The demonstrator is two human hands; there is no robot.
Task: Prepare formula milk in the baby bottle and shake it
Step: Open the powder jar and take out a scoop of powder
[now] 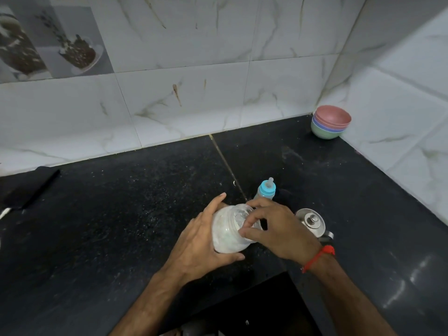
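A clear jar (226, 232) holding white powder is tilted above the black counter. My left hand (204, 241) grips its body from the left. My right hand (274, 229) has its fingers curled round the jar's clear lid (242, 215). Just behind my hands stands the baby bottle (266, 190), upright, with a blue collar and a pale teat on top. Its lower part is hidden by my right hand.
A steel pot with a knobbed lid (311, 221) sits right of my right hand. Stacked coloured bowls (331, 122) stand in the far right corner. A dark flat object (29, 187) lies at the far left. The black counter (121, 214) drops off near my forearms.
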